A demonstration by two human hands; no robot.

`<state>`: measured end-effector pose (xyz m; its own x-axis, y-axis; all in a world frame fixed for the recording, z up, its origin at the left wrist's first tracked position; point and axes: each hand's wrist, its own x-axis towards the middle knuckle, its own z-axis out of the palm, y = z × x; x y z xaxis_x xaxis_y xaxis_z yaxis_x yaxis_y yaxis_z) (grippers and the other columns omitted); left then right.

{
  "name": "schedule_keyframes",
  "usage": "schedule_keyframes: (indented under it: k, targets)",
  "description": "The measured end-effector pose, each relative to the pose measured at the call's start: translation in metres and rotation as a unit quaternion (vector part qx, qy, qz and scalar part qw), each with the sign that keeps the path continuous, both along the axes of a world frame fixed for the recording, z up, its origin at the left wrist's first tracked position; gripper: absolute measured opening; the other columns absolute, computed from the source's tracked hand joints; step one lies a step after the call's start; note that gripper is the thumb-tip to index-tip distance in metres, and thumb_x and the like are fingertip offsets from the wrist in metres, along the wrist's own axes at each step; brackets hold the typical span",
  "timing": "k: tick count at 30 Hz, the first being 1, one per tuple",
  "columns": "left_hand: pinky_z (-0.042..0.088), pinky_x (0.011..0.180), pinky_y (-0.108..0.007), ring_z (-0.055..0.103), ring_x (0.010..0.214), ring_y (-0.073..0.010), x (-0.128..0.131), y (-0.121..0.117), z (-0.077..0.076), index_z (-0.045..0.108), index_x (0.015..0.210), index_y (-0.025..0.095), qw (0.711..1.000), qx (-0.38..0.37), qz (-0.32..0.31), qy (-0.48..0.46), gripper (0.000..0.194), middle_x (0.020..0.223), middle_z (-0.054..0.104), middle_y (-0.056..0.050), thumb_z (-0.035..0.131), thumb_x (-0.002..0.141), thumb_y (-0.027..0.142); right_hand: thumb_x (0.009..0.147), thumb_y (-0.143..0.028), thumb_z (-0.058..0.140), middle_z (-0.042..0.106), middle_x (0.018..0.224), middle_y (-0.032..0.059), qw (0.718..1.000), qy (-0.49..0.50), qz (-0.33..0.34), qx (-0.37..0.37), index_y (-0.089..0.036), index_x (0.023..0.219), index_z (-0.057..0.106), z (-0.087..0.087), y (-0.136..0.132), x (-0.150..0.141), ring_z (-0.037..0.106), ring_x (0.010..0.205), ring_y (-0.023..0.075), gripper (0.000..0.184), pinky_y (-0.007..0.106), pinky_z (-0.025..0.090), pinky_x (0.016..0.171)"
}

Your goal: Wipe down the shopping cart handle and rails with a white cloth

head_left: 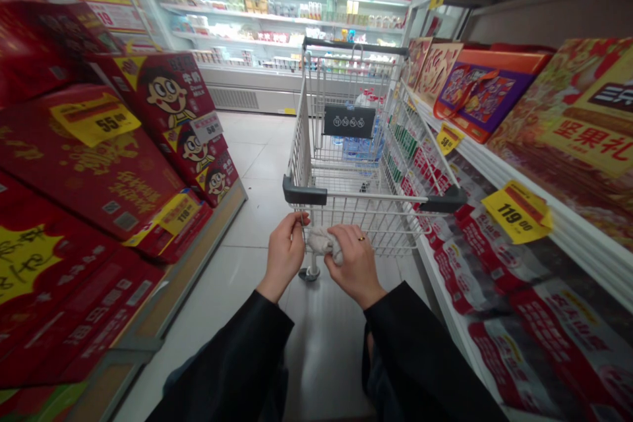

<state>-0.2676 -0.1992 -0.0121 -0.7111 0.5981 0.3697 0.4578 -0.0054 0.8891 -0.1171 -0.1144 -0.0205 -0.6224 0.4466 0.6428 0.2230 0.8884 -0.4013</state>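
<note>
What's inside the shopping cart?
The shopping cart holds clear bottled water at its far end, partly behind a black sign. The sign and wire mesh hide the rest, so I can't see more.

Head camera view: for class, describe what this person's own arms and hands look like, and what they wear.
Long black sleeves cover both arms to the wrists. The left hand is bare; the right hand wears a gold-coloured ring on one finger.
</note>
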Motion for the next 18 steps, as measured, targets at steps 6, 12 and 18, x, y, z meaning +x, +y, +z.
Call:
schedule_keyframes:
  k: [6,12,18]
  targets:
    - [0.045,0.089,-0.028,0.063,0.094,-0.0169,-0.005,0.002,0.002,0.065,0.094,0.021,1.0,0.013,0.023,0.013,0.024,0.096,0.07,-0.001,0.044,0.095,0.032,0.08,-0.015,0.063,0.069,0.113,0.0091,0.996,0.086,-0.007,-0.001,-0.021,0.118,0.059,0.007,0.003,-0.002,0.061,0.107,0.0263,0.038,0.043,0.051,0.095]
    - [0.042,0.082,-0.027,0.059,0.086,-0.0153,-0.014,0.007,0.003,0.063,0.085,0.021,0.999,0.019,0.036,0.021,0.023,0.086,0.067,0.0,0.043,0.094,0.03,0.076,-0.011,0.062,0.069,0.113,0.0078,1.0,0.01,0.03,0.004,-0.021,0.117,0.06,0.003,-0.001,-0.011,0.061,0.107,0.0264,0.042,0.043,0.051,0.095]
    - [0.041,0.072,-0.025,0.056,0.074,-0.013,-0.018,0.014,0.005,0.064,0.082,0.02,0.999,0.022,0.036,-0.002,0.024,0.078,0.064,0.002,0.045,0.093,0.029,0.08,-0.014,0.062,0.069,0.116,0.0087,0.998,0.039,0.036,0.02,-0.021,0.121,0.059,0.008,0.001,-0.017,0.061,0.109,0.0265,0.041,0.044,0.051,0.095]
